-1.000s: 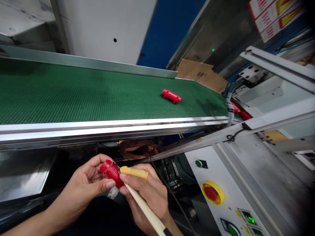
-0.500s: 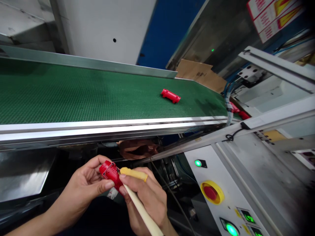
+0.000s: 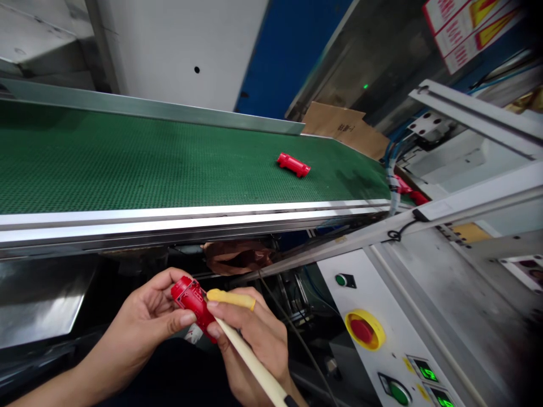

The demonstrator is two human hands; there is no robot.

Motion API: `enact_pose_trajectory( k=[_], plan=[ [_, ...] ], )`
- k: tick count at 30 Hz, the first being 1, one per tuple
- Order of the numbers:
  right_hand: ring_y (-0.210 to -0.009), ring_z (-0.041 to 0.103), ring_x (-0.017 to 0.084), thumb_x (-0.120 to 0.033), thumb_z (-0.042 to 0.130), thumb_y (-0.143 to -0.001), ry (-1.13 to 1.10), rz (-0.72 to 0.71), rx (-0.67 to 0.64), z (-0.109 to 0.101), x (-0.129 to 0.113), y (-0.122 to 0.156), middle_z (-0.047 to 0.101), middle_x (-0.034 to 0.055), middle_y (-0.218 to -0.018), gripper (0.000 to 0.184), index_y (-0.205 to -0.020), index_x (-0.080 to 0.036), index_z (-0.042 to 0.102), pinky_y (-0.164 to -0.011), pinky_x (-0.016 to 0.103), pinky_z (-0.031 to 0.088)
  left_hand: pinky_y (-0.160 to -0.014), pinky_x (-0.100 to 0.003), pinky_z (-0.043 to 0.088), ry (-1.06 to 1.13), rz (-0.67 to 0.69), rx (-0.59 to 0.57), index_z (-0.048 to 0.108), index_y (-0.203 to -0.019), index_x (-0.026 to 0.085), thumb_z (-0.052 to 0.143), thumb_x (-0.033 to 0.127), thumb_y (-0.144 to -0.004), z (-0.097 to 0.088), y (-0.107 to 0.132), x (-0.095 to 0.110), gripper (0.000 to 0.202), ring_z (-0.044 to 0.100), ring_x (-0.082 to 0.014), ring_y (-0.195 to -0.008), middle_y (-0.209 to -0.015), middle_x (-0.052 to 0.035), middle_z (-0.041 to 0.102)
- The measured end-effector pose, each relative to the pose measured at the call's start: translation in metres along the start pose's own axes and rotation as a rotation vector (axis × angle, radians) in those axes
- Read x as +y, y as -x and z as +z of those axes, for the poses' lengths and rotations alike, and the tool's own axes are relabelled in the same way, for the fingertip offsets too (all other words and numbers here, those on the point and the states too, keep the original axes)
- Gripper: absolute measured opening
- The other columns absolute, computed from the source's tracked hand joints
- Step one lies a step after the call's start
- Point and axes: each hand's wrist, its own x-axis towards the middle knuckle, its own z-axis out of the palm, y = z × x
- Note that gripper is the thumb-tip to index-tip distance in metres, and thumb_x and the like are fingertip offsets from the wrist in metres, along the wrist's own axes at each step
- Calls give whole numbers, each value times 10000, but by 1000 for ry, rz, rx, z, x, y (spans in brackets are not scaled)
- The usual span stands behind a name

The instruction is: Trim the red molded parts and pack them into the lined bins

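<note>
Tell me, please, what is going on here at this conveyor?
A person stands at a green conveyor belt, working with both bare hands just below its near edge. Their left hand holds a small red plastic part, and their right hand grips a long cream-coloured tool close to it, with a yellow finger cot on the index finger. Another red plastic part lies on the belt. A red emergency stop button sits on the white control panel to the right.

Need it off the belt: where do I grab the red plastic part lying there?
Probably pinch the red plastic part across the middle of its long body from above: it lies flat on the green belt, so both long sides are free for fingers.
</note>
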Motion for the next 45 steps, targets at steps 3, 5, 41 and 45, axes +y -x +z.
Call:
enact_pose_trajectory(
  k=[3,5,41,45],
  plan=[
    [-973,685,228,-6,656,-901,-5,22,-8,0,0,0,748,98,-1095,391,-1245,-183,706,-882,379,594,-741,-224,561,-4,-6,-4,691,-1046,238,880,292,-807,-1,0,-1,309,667,-148,-784,-849,-3,722],
    [-1036,673,239,-46,659,-918,-10,68,-38,-2,0,-1,731,109,-1154,338,-1225,-182,696,-924,394,582,-740,-210,562,-6,-8,0,690,-1060,253,884,279,-804,-2,0,-1,322,673,-141,-789,-861,7,728],
    [-1067,664,208,-169,699,-960,-30,250,-70,-5,-1,0,728,55,-1157,212,-1165,-222,713,-933,347,539,-765,-211,570,3,-30,-11,688,-1098,253,866,325,-833,-4,-2,-6,327,673,-138,-811,-892,5,735],
    [-1039,621,248,-77,618,-941,137,26,-135,-1,4,1,717,105,-1109,241,-1158,-175,650,-934,429,509,-779,-169,560,-54,-8,13,692,-1070,267,872,302,-827,-5,-2,-6,304,690,-127,-846,-897,21,737]
  ],
)
